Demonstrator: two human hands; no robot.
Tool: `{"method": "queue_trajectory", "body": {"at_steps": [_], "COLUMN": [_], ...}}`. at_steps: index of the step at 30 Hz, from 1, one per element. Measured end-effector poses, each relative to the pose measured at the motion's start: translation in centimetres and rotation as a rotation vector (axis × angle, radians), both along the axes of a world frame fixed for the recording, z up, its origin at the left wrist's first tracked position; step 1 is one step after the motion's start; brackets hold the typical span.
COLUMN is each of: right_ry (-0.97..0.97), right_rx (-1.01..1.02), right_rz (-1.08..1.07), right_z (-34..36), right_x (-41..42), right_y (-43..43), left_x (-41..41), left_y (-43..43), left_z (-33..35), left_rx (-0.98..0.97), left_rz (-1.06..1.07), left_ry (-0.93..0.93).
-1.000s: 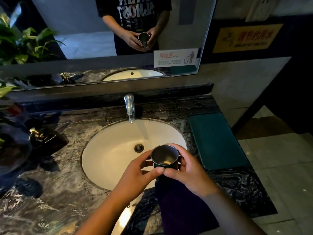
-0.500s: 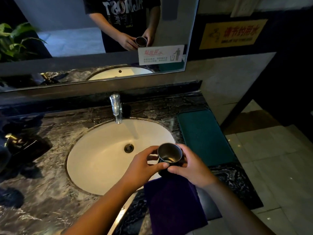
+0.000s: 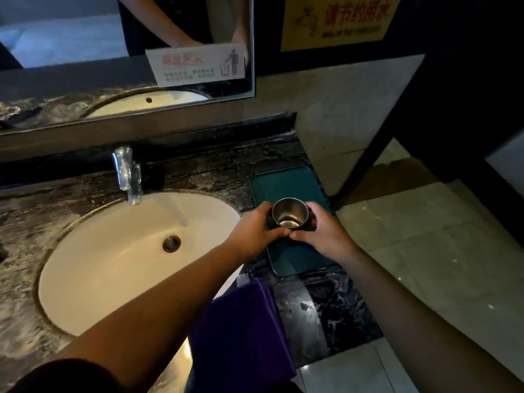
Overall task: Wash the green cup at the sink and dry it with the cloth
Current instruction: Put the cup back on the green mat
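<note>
The green cup (image 3: 289, 213), shiny metal inside, stands upright between both my hands over the teal mat (image 3: 286, 185) right of the sink. My left hand (image 3: 253, 232) grips its left side, thumb curled across the front. My right hand (image 3: 323, 233) grips its right side. Whether the cup touches the mat I cannot tell. The purple cloth (image 3: 241, 333) hangs over the counter's front edge, below my left forearm. The white oval sink (image 3: 113, 265) lies to the left, with the chrome tap (image 3: 127, 174) behind it; no water is visibly running.
The dark marble counter (image 3: 320, 310) surrounds the basin and ends just right of the mat, with tiled floor (image 3: 425, 251) beyond. A mirror (image 3: 85, 38) with a white notice (image 3: 198, 65) runs along the back wall. A yellow sign (image 3: 340, 21) hangs at upper right.
Both hands have carried the cup rightward and away from me, from over the sink's front right rim and the cloth to above the teal mat. The view has swung to the right.
</note>
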State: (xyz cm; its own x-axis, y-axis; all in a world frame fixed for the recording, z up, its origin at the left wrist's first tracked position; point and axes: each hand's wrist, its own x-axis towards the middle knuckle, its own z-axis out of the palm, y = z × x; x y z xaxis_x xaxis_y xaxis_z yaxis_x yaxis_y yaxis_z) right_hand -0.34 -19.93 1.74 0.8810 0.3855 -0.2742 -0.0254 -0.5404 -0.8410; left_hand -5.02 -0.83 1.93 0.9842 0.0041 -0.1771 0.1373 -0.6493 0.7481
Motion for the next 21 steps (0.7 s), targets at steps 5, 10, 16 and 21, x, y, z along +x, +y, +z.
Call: {"method": "queue_trajectory", "body": {"at_steps": [5,10,16,21], "right_ry": [-0.063,-0.079,-0.063,-0.055], "right_rx": [0.008,0.032,0.09,0.09], "right_rz": [0.022,0.004,-0.033,-0.023], "right_z": [-0.6,-1.3,-1.9,-2.2], "right_x": [2.8,4.2,4.6,4.6], "right_y": [-0.1,-0.3,-0.8,-1.1], "left_x": [2.4,3.2,3.9,3.7], "left_y": [-0.9,-1.4,-2.3,-2.4], "left_z": [-0.8,-1.1,-1.3,-1.6], "left_rx": [-0.013,-0.049,-0.088,-0.11], "left_rz": [0.049,0.114,0.134,0.133], "left_ry": [-0.007,-0.017,-0.022,-0.024]}}
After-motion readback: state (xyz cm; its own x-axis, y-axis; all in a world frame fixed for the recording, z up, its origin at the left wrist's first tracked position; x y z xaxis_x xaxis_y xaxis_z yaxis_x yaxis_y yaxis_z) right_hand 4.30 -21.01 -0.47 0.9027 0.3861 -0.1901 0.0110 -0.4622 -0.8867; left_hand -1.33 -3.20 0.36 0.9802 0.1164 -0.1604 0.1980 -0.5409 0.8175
